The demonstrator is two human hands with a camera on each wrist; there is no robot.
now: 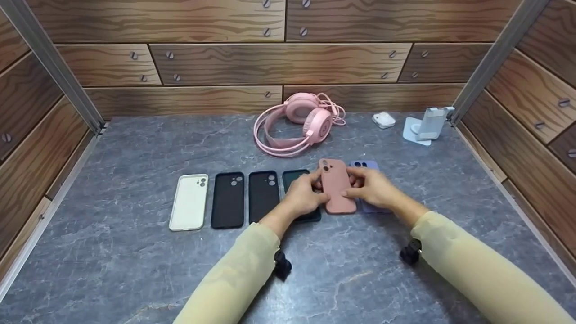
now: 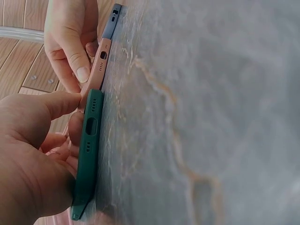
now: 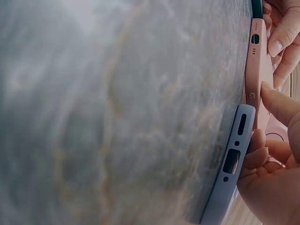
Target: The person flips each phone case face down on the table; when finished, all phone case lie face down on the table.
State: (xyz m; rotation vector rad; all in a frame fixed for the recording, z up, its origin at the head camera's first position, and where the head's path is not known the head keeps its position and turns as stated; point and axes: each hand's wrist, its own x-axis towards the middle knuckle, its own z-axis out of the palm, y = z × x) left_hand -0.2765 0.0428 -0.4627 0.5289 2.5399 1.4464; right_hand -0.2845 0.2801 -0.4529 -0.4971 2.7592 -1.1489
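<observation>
A pink phone case (image 1: 338,186), back side up, lies in a row of phone cases. My left hand (image 1: 302,195) grips its left edge, with the thumb on the back and the fingers curled at the side. On the opposite edge my right hand (image 1: 377,186) pinches it in the same way. Partly covered by the left hand is a dark green phone case (image 2: 86,154), nearest in the left wrist view. A purple phone case (image 1: 369,165) lies partly beneath the right hand; its port end shows in the right wrist view.
Further left lie a white phone case (image 1: 189,202) and two black phone cases, one (image 1: 228,200) beside the other (image 1: 264,195). Behind them are pink headphones (image 1: 317,123), a small white case (image 1: 384,119) and a light blue folding stand (image 1: 429,126). Wood-patterned walls enclose the grey marbled table (image 1: 135,148).
</observation>
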